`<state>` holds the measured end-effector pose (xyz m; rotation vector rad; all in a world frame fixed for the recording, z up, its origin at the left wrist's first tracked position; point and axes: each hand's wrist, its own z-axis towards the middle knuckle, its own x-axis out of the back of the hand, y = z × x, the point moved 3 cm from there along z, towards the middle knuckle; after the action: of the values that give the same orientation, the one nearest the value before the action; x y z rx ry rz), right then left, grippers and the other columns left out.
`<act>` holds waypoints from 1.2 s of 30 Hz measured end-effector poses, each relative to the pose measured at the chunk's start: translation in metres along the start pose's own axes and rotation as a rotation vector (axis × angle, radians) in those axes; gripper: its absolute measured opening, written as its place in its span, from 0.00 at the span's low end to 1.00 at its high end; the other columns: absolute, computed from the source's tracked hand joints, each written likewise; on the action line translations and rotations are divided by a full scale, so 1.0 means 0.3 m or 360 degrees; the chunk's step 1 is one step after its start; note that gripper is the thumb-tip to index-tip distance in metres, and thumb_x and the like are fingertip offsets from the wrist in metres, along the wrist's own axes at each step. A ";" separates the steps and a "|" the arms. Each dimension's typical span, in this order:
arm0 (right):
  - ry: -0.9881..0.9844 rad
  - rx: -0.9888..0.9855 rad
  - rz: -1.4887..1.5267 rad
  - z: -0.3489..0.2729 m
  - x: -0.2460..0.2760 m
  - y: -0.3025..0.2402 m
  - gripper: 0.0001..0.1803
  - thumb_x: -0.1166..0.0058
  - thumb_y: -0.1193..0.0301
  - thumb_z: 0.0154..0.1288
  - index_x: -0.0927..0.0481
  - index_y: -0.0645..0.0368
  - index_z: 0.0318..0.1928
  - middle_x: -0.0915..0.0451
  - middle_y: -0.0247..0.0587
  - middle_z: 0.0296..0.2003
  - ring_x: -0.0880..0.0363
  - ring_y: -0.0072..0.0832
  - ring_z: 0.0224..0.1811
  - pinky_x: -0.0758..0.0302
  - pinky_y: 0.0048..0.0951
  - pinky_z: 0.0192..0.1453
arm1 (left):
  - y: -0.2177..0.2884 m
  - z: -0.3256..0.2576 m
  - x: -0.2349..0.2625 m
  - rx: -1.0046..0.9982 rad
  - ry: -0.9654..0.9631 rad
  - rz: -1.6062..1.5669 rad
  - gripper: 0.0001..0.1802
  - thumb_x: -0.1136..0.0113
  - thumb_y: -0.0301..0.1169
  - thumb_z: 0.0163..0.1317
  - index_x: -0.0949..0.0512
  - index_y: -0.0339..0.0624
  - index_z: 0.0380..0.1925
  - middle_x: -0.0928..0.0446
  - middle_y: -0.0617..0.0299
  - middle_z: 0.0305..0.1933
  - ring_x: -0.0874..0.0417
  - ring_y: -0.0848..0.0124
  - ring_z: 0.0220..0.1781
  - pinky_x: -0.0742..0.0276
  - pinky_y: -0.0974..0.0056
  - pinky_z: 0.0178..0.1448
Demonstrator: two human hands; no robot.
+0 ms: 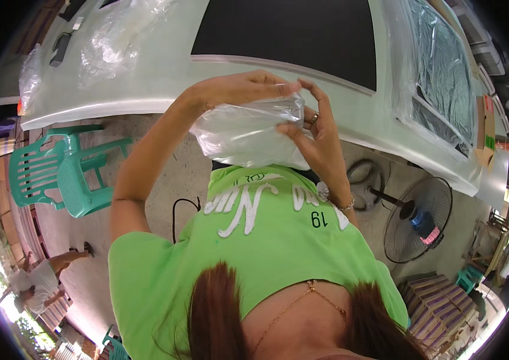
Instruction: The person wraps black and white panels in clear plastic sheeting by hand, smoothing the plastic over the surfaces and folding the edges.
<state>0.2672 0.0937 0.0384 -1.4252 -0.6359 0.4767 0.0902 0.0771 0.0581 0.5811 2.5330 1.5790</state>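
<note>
Both my hands hold a clear plastic bag (245, 137) up in front of my chest, just before the near edge of a white table (146, 78). My left hand (242, 89) lies over the bag's top edge, fingers curled down onto it. My right hand (317, 141), with a ring and a bracelet, pinches the bag's upper right corner, index finger raised. The bag looks crumpled and limp; whether anything is inside I cannot tell. My green printed shirt (266, 240) fills the view below it.
On the table lie a black panel (284, 30), loose clear plastic (116, 36) and a plastic-wrapped dark sheet (440, 78). Stacked green plastic chairs (62, 171) stand at the left, a floor fan (418, 219) at the right, a black cable (183, 207) on the floor. Another person (41, 279) is far left.
</note>
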 end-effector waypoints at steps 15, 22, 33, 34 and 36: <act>0.0324 -0.0068 0.0372 0.079 0.057 0.127 0.23 0.47 0.77 0.65 0.38 0.62 0.58 0.20 0.50 0.42 0.21 0.25 0.44 0.23 0.23 0.45 | -0.194 -0.187 0.070 -0.0087 0.0224 -0.0297 0.20 0.39 0.42 0.62 0.23 0.36 0.43 0.24 0.68 0.36 0.28 0.79 0.40 0.31 0.71 0.49; 0.0512 0.0062 -0.0164 0.060 0.090 0.104 0.21 0.45 0.76 0.64 0.33 0.60 0.56 0.24 0.44 0.44 0.26 0.21 0.42 0.27 0.18 0.41 | -0.187 -0.151 0.060 -0.0229 0.0386 -0.0377 0.15 0.41 0.37 0.64 0.20 0.33 0.39 0.21 0.65 0.35 0.25 0.80 0.39 0.29 0.73 0.46; -0.0209 -0.0127 0.0661 0.007 -0.053 0.040 0.26 0.36 0.70 0.57 0.32 0.62 0.53 0.32 0.36 0.43 0.32 0.20 0.43 0.27 0.21 0.44 | -0.166 -0.079 -0.108 -0.0413 0.0593 -0.0920 0.12 0.32 0.29 0.55 0.19 0.33 0.36 0.19 0.62 0.33 0.20 0.79 0.37 0.24 0.74 0.45; -0.0221 -0.0158 0.0620 0.010 -0.057 0.032 0.27 0.36 0.72 0.57 0.33 0.62 0.54 0.29 0.35 0.42 0.29 0.18 0.42 0.26 0.18 0.42 | -0.154 -0.076 -0.120 -0.0417 0.0617 -0.0895 0.10 0.32 0.27 0.54 0.19 0.34 0.35 0.19 0.61 0.34 0.20 0.78 0.38 0.23 0.74 0.46; -0.0189 -0.0191 0.0642 0.020 -0.060 0.018 0.25 0.36 0.73 0.56 0.31 0.64 0.52 0.26 0.36 0.40 0.27 0.18 0.40 0.27 0.17 0.41 | -0.159 -0.066 -0.147 -0.0465 0.0660 -0.0916 0.08 0.33 0.28 0.55 0.19 0.36 0.33 0.19 0.62 0.33 0.20 0.79 0.38 0.23 0.74 0.46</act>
<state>0.2501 0.0871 0.0310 -1.6563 -0.4757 0.8572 0.1125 0.0255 0.0201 -0.5130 2.3168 1.8991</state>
